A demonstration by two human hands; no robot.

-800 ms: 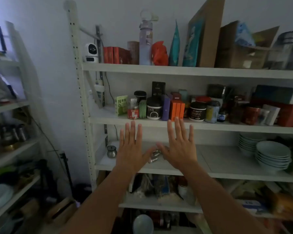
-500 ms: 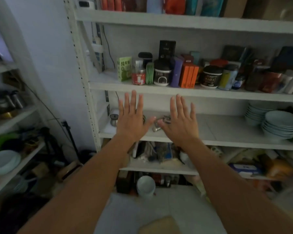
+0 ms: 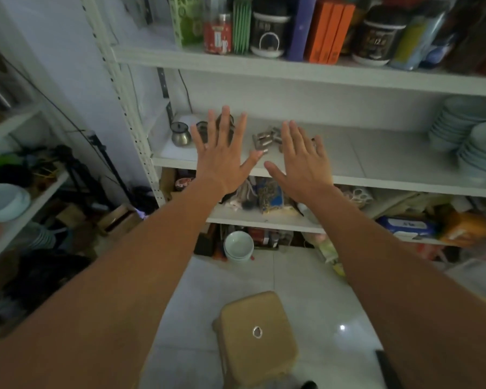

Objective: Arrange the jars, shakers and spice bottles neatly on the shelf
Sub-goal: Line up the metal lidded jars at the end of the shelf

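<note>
Between the spread, empty left hand [image 3: 222, 161] and right hand [image 3: 303, 161], metal shakers [image 3: 264, 138] lie clustered on the shelf [image 3: 376, 153].

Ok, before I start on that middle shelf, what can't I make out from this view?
Head view only:
1. Left hand covers most of the dark jars beside the steel pot; how many is unclear.
2. Right hand hides part of the metal shakers; count uncertain.
3. Upper-shelf bottles are cut off by the top edge; caps unseen.
4. Labels there are too blurred to read.
</note>
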